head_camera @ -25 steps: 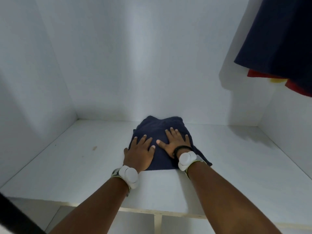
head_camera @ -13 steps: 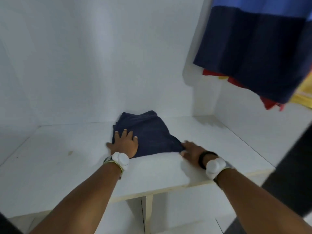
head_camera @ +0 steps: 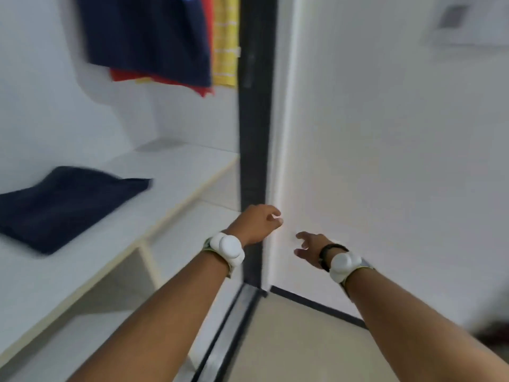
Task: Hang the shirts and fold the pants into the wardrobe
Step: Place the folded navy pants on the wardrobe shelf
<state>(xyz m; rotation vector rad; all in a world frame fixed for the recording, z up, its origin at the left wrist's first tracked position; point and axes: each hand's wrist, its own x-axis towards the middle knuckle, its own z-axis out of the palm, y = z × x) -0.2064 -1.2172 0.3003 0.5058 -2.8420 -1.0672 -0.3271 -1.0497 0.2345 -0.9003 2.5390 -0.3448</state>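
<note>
While both hands hover at the wardrobe's right side, neither grip has anything in it. The left hand [head_camera: 256, 221] is loosely curled beside the dark upright frame [head_camera: 253, 119]. The right hand [head_camera: 308, 248] has its fingers slack and spread, close to the white panel [head_camera: 385, 161]. Blur hides whether either one touches it.

Done, as far as shows:
- One pair of navy pants [head_camera: 63, 205] lies folded on the white shelf [head_camera: 179, 172], well apart from both hands.
- Shirts hang above the shelf's right end: a navy shirt [head_camera: 148, 37] in front, a red shirt [head_camera: 165, 78] peeking out under it, and a yellow shirt [head_camera: 225, 40] next to the frame. The rail and hangers are out of view.

Left to do: cannot tell for certain. No loose garment shows on the floor [head_camera: 289, 340] or in hand. My reading is that this pair of pants is finished. The hands are either heading for another garment out of view or for the panel, if it is a sliding door.

Writing: none readable. The white wrist units [head_camera: 228, 245] look plain. A grey plate [head_camera: 451, 16] high on the wall is too blurred to read. No clothing labels show.
</note>
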